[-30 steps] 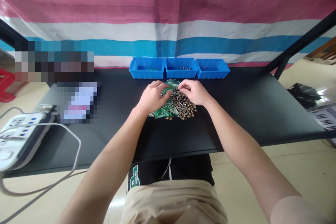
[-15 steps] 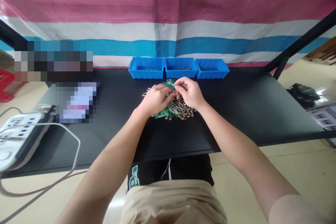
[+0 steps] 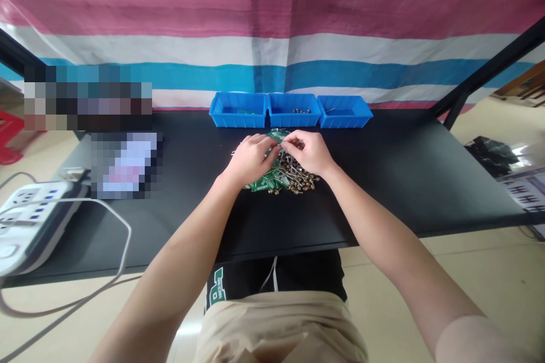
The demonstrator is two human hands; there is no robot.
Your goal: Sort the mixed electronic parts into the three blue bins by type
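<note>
Above a mixed pile on the black table, my left hand [image 3: 254,157] and my right hand [image 3: 309,152] meet at the fingertips. Both are closed in a pinch; whatever lies between the fingers is too small to make out. Under and in front of them are screws with brownish heads [image 3: 301,181] on the pile's right side. Green plastic wall plugs [image 3: 266,182] lie mostly toward its left and far side. A few thin silvery pins stick out beyond my left hand, which hides part of the heap.
Three blue bins stand in a row behind the pile: the left bin [image 3: 238,120] holds green pieces, the middle bin [image 3: 293,119] brown-headed ones, the right bin [image 3: 346,120] a thin pin. A power strip [image 3: 32,221] with cables occupies the table's [image 3: 383,181] left end.
My fingertips have come closer together, my right hand dropping slightly toward the left one. The bins and the pile look the same.
</note>
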